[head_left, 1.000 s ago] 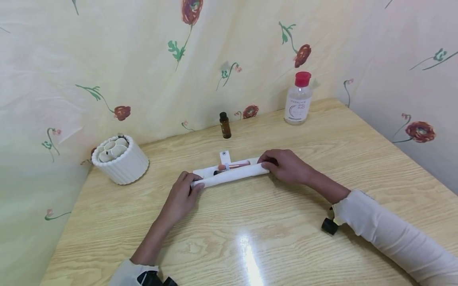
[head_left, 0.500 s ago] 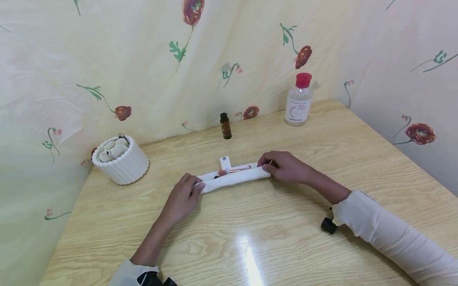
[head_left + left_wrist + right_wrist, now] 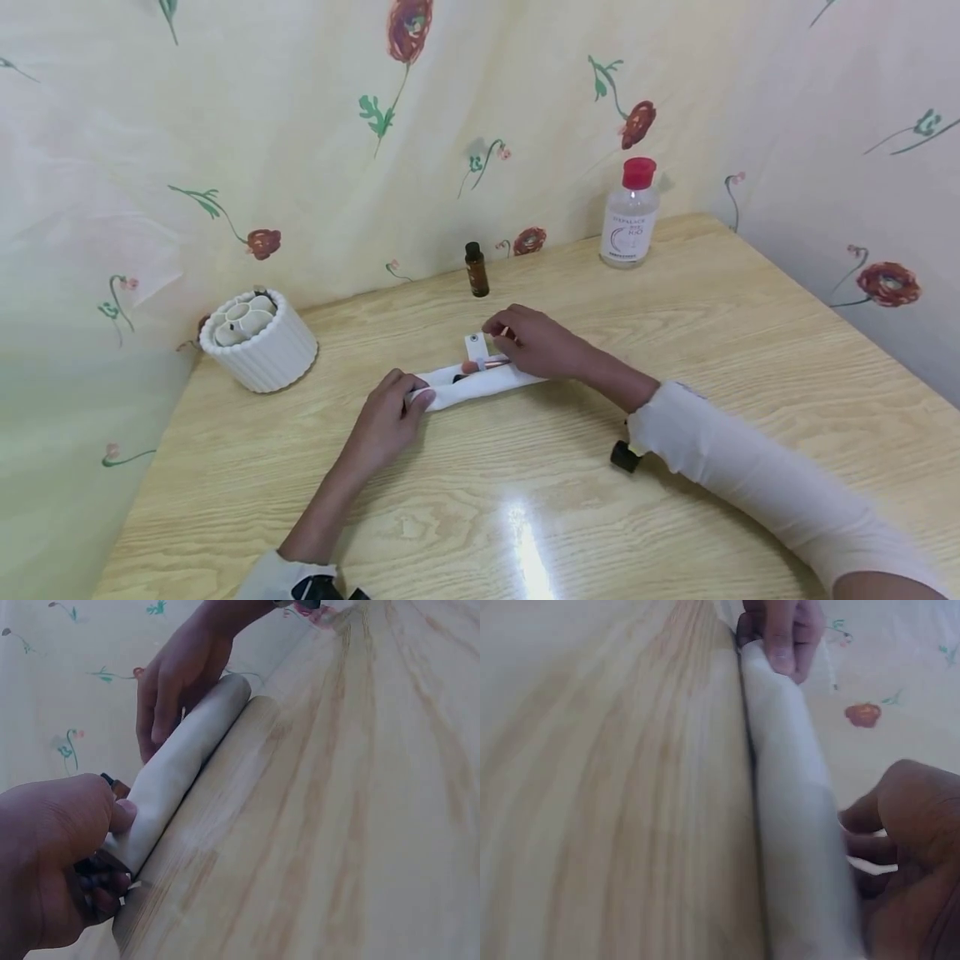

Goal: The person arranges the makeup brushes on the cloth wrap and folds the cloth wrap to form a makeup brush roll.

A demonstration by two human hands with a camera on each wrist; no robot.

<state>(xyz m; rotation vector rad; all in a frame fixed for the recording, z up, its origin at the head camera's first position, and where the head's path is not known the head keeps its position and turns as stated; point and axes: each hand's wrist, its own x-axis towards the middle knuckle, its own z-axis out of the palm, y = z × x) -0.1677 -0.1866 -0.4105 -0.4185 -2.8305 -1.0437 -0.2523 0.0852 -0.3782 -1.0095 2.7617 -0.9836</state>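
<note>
A white fabric roll [image 3: 480, 387], partly rolled up, lies across the middle of the wooden table. Makeup brushes [image 3: 470, 367] show inside its upper fold, and a white strap [image 3: 476, 342] with a metal snap sticks out from the far side. My left hand [image 3: 384, 421] pinches the roll's left end, thumb on the near face, as the left wrist view confirms. My right hand [image 3: 542, 343] is over the right half of the roll, its bent fingertips close beside the strap. The right wrist view has its fingers behind the rolled edge, partly hidden by it.
A white ribbed pot [image 3: 264, 357] with a divided insert stands at the back left. Behind the roll is a small brown bottle [image 3: 477, 272]. Farther right stands a clear bottle with a red cap [image 3: 628, 223]. A flowered cloth [image 3: 322, 167] hangs behind the table.
My right hand has let go of the roll's right end and moved left toward the strap. Before that, the near edge was rolled slightly. My left hand keeps its hold on the left end.
</note>
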